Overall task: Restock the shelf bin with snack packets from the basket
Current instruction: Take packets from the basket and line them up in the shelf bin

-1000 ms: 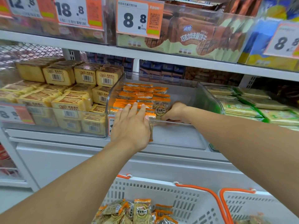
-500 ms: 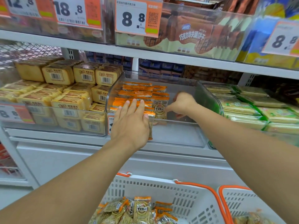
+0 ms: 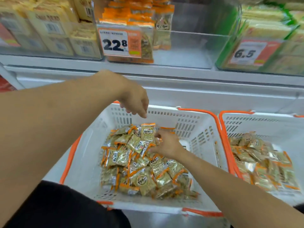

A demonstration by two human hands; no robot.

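Note:
A white basket [image 3: 194, 129] with orange handles sits below the shelf, holding a heap of gold-and-orange snack packets [image 3: 141, 163]. My right hand [image 3: 167, 144] is down in the basket, and its curled fingers pinch the edge of a snack packet [image 3: 148, 131] that stands upright at the back of the heap. Above the basket's far rim hovers my left hand [image 3: 134, 102], fingers hanging loosely and holding nothing. The clear shelf bin [image 3: 194, 40] on the shelf above carries rows of the same packets [image 3: 133, 15] in its left part, behind a 22.8 price tag [image 3: 117, 42].
A second white basket [image 3: 256, 119] with similar packets stands to the right, touching the first. Bins of yellow cake packs [image 3: 49, 30] and green-edged packs [image 3: 266, 28] flank the shelf bin. The white shelf ledge [image 3: 164, 71] juts out above the baskets. Dark clothing [image 3: 65, 209] fills the lower left.
Both hands have left the shelf bin and come down to the basket. The view has tipped downward. My right hand now pinches a packet in the heap.

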